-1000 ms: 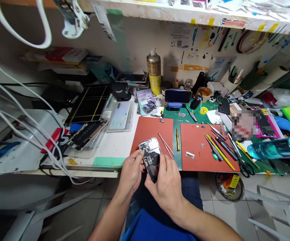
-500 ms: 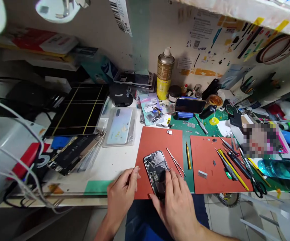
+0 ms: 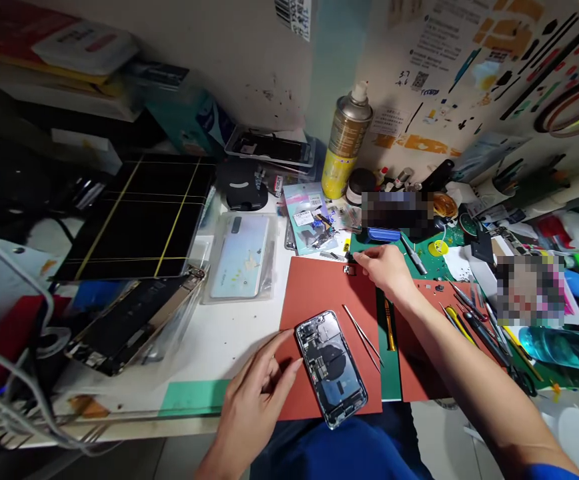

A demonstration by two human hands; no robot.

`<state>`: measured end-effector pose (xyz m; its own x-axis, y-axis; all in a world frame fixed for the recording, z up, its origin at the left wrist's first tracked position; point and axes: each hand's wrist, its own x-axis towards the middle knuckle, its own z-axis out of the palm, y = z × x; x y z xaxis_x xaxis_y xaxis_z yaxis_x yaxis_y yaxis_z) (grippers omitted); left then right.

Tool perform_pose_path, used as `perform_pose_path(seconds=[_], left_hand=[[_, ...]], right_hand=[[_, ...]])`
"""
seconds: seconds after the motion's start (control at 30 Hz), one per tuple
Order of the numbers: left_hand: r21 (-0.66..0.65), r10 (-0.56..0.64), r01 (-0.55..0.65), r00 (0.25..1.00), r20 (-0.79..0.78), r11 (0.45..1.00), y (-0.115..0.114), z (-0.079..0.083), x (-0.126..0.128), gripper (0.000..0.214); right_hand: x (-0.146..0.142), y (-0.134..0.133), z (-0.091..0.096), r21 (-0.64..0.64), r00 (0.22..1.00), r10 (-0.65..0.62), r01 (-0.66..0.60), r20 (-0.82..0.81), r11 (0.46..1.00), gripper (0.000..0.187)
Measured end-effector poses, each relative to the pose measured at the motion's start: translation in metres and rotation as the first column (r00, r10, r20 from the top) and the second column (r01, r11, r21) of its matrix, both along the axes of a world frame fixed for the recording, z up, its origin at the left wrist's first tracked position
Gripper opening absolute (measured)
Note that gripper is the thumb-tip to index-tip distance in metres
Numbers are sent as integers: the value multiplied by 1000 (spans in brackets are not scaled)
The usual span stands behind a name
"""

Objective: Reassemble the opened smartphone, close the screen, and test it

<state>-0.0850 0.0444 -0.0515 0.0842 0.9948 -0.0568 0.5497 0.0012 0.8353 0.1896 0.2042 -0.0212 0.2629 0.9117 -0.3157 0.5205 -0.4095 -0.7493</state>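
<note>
An opened smartphone (image 3: 330, 373) lies tilted on the left red-brown mat (image 3: 314, 287), its inner parts exposed. My left hand (image 3: 252, 393) is at its left edge, fingers stretched and thumb apart, holding nothing. Whether the fingertips touch the frame I cannot tell. Farther back, my right hand (image 3: 384, 267) reaches the mat's far edge with thumb and fingertips pinched together. A tiny dark bit shows at those fingertips, too small to name. Just below them rests a small silvery part (image 3: 349, 270). Metal tweezers (image 3: 363, 335) lie right of the phone.
A gold screwdriver (image 3: 389, 325) lies between the mats, partly beneath my right forearm. Several tools and scissors (image 3: 522, 380) cover the right mat. A spray can (image 3: 347, 143) stands at the back. Left are a bagged phone back (image 3: 239, 257) and a black panel (image 3: 134, 213).
My right hand has left the phone and reached to the mat's far edge, its fingers now pinched. My left hand has opened and moved next to the phone. The view has shifted.
</note>
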Motion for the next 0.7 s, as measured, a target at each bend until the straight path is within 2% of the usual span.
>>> perform_pose_path(seconds=[0.07, 0.13, 0.2, 0.27, 0.33, 0.37, 0.4, 0.47, 0.53, 0.7], left_hand=[[43, -83, 86, 995, -53, 995, 4, 3, -6, 44], [178, -162, 190, 973, -164, 965, 9, 7, -14, 42], [326, -254, 358, 913, -320, 875, 15, 13, -22, 39], [387, -358, 570, 791, -496, 725, 20, 24, -25, 43], [350, -428, 751, 624, -653, 560, 24, 38, -23, 50], [317, -440, 809, 548, -711, 495, 26, 45, -19, 51], [284, -444, 852, 481, -756, 440, 27, 51, -14, 49], [248, -448, 902, 397, -801, 354, 29, 60, 0, 43], [223, -439, 927, 343, -831, 302, 29, 62, 15, 42], [125, -421, 962, 219, -880, 241, 28, 55, 46, 44]], right_hand=[[-5, 2, -2, -26, 998, -30, 28, -63, 999, 31], [-7, 4, -1, -39, 988, -69, 64, -141, 997, 30], [-8, 2, 2, -47, 969, -108, 100, -224, 994, 32], [-8, -5, 10, -50, 942, -138, 129, -306, 990, 34], [-8, -20, 20, -48, 914, -155, 148, -375, 988, 34], [-7, -31, 26, -46, 898, -162, 157, -410, 987, 34], [-7, -44, 32, -48, 878, -173, 170, -447, 984, 35], [-7, -74, 43, -74, 812, -220, 215, -540, 974, 36], [-6, -105, 50, -141, 731, -294, 265, -616, 954, 39], [-3, -169, 54, -307, 595, -451, 333, -665, 892, 47]])
